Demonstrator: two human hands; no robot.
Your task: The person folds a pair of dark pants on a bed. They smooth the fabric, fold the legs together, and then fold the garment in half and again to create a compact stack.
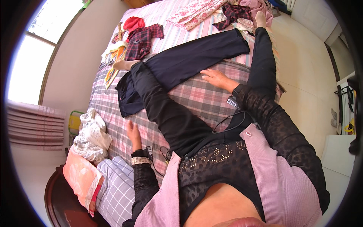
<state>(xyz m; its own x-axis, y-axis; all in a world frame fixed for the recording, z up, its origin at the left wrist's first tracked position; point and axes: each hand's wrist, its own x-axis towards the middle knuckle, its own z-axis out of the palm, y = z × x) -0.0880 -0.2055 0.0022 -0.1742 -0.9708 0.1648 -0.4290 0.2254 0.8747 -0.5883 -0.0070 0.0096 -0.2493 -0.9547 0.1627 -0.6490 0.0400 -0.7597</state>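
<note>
Dark navy trousers (195,58) lie spread across the bed in front of me, partly under my leg at the left. My right hand (216,78) is just below their lower edge, over the plaid blanket (195,103), fingers extended and holding nothing. At the left, my other hand, my left hand (134,134), is over the blanket below the waist end of the trousers, fingers raised and holding nothing. Each wrist wears a dark band with a small device and a cable.
Red-and-black plaid clothes (140,41) and a striped cloth (115,63) lie at the upper left. Folded floral fabric (195,12) and more clothes (234,14) are at the far end. A crumpled white garment (92,136), an orange towel (80,176) and a grey checked pillow (116,184) lie near the headboard (54,195).
</note>
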